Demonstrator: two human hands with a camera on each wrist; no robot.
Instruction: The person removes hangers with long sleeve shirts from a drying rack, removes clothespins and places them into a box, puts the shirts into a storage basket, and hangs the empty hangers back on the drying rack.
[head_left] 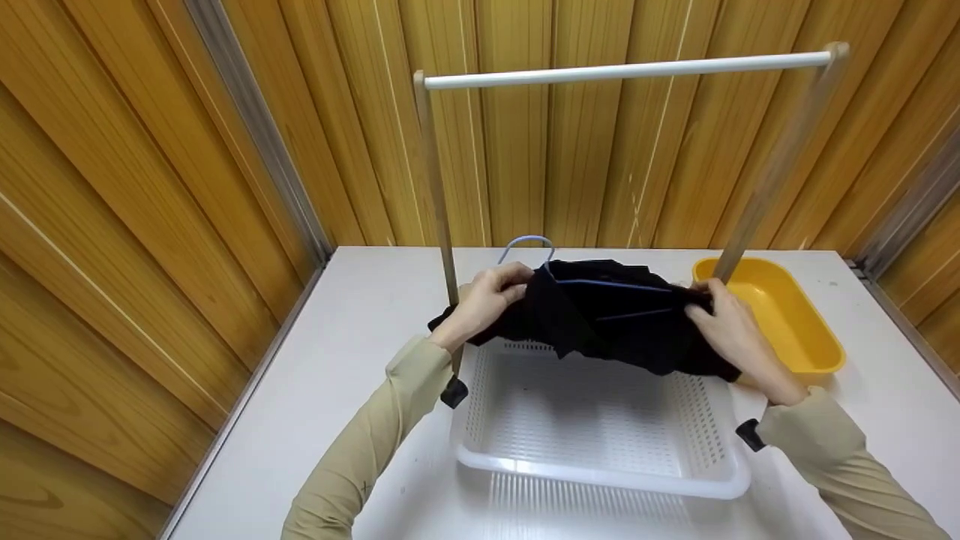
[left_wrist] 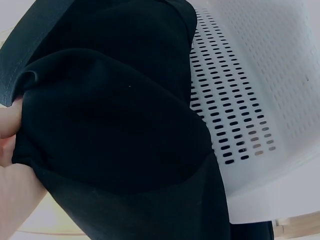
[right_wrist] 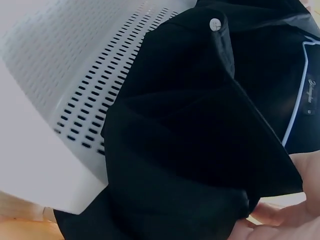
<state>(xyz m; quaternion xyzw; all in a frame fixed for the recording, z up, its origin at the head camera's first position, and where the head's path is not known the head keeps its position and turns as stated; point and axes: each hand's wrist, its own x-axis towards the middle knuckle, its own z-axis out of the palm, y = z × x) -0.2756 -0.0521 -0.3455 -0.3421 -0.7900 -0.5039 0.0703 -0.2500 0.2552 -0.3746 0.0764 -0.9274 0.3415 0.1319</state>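
Observation:
A black shirt (head_left: pixel 630 341) is held stretched out above the back of a white perforated basket (head_left: pixel 600 478). Inside its opening lies a light blue hanger (head_left: pixel 622 283), whose hook stands up past the cloth at the left. My left hand (head_left: pixel 484 300) pinches the cloth just below that hook. At the shirt's other end, my right hand (head_left: pixel 729 330) grips the edge of the opening near the hanger's right end, thumb on the near side. A white button (right_wrist: pixel 215 24) and a small label (right_wrist: pixel 309 92) show in the right wrist view. Folds of cloth hide some fingertips.
Behind the basket rises a rack with a white bar (head_left: pixel 622 73) and wooden posts. A yellow basin (head_left: pixel 814 337) stands at the right on the white table (head_left: pixel 360 292). Wood-patterned panels (head_left: pixel 585 165) close off the back and sides.

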